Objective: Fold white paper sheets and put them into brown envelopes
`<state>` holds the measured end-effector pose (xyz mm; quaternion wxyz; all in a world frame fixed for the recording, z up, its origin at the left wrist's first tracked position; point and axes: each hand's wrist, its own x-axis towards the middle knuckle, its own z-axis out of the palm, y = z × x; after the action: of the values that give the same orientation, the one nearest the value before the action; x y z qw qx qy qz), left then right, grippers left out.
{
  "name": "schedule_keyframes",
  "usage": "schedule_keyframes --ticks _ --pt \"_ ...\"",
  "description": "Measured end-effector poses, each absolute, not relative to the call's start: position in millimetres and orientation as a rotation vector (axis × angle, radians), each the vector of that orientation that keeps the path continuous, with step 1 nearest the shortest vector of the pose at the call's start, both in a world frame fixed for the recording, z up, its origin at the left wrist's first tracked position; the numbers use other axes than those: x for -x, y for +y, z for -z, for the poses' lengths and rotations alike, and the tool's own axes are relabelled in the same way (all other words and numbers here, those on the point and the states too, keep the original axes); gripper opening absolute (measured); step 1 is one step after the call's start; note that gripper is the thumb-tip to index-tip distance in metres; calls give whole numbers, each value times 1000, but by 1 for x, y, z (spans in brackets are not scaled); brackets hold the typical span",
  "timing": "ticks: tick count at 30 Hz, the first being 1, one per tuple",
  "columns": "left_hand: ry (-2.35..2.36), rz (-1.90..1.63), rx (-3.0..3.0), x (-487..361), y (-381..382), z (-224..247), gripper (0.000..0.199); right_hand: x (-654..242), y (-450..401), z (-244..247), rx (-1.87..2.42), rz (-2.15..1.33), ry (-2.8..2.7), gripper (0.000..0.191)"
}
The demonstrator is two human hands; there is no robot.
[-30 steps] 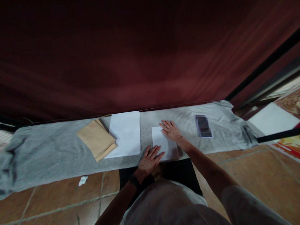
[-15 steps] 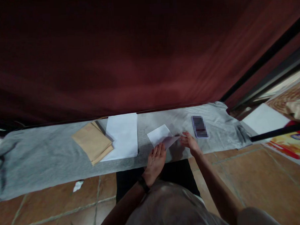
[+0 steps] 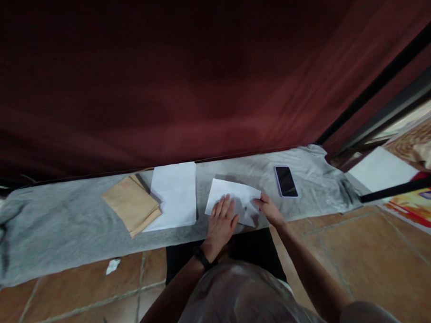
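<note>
pressing down on the small white paper (image 3: pixel 234 188), the left hand (image 3: pixel 221 224) is lying flat and open, its fingers spreading over the left part. the right hand (image 3: pixel 268 210) is now gripping the paper's right edge between thumb and fingers, where a moment ago it was hovering open beside a raised flap. that change is putting the paper under both hands, one steadying and one pinching (its folds are partly hiding in shadow). the paper is resting near the middle of the cloth-covered desk (image 3: pixel 68 230), close to the near edge. to its right, the phone (image 3: pixel 286 181) is lying flat; to its left, larger white sheets (image 3: pixel 176 192) are sitting apart, with brown envelopes (image 3: pixel 129 203) overlapping their left side.
</note>
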<state>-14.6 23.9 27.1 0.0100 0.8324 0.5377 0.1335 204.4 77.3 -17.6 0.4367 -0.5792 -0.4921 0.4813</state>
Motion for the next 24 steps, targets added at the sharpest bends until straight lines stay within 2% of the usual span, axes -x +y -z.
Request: schedule_keyframes --ticks 8,12,14,17,20,24 --pt "1812 -202 -2492 21 41 10 58 -193 124 30 1579 -955 -1498 25" --pt "1832 -159 -2431 18 39 23 56 -196 125 31 1666 -810 -1554 41" --pt "1852 -183 -2418 16 40 24 55 -193 118 28 1704 -601 -1632 51" --pt "1830 -256 -2454 11 47 23 57 -173 103 26 1637 -337 -1814 55" --pt "1724 -286 -2521 4 56 24 63 -142 87 31 1477 -411 -1988 53" --pt "1701 -258 -2498 -1 60 30 64 -122 71 40 1497 -404 -2166 55"
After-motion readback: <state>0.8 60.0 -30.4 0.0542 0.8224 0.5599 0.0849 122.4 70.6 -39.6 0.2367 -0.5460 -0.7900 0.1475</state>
